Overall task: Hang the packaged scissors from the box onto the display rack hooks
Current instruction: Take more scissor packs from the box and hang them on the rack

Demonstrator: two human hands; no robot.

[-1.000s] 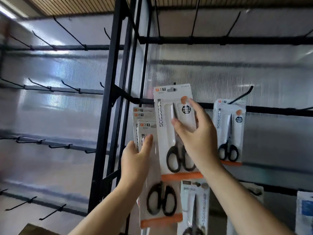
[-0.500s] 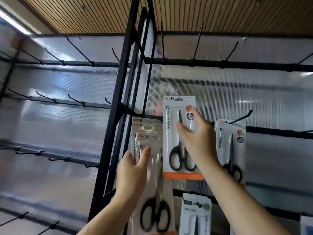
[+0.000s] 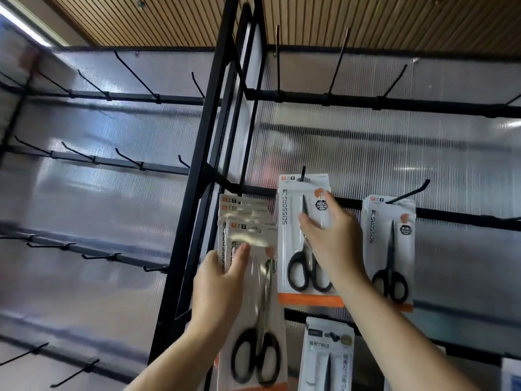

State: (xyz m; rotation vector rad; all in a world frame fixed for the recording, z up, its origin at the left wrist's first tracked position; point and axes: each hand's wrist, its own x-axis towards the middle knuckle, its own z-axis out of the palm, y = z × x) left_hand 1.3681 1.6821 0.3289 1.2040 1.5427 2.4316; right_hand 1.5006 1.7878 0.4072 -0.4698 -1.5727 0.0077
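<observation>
Looking up at a tall black rack (image 3: 197,210) with a see-through ribbed wall behind and a brown striped ceiling above.

High up, right hand (image 3: 335,246) curled on a scissors pack (image 3: 291,221), thumb on the front, one finger along the right edge. Long and white, with an orange strip at the bottom, an orange dot near the top and the word SCISSORS down the left side. Inside, scissors with black ring handles at the bottom and thin blades pointing up. Top hole right at a black hook (image 3: 303,171), hook tip poking up at the top of the card.

Lower and to the left, left hand (image 3: 218,286) gripping a stack of packs (image 3: 251,235), thumb across the front one. Same white cards, same black handles, a bit blurry.

To the right, another pack (image 3: 390,249) hanging from a second hook (image 3: 408,192), apart from the hands. Below the right hand, a different pack (image 3: 328,359) with grey writing. On the left side of the rack, rows of black hooks (image 3: 127,160).
</observation>
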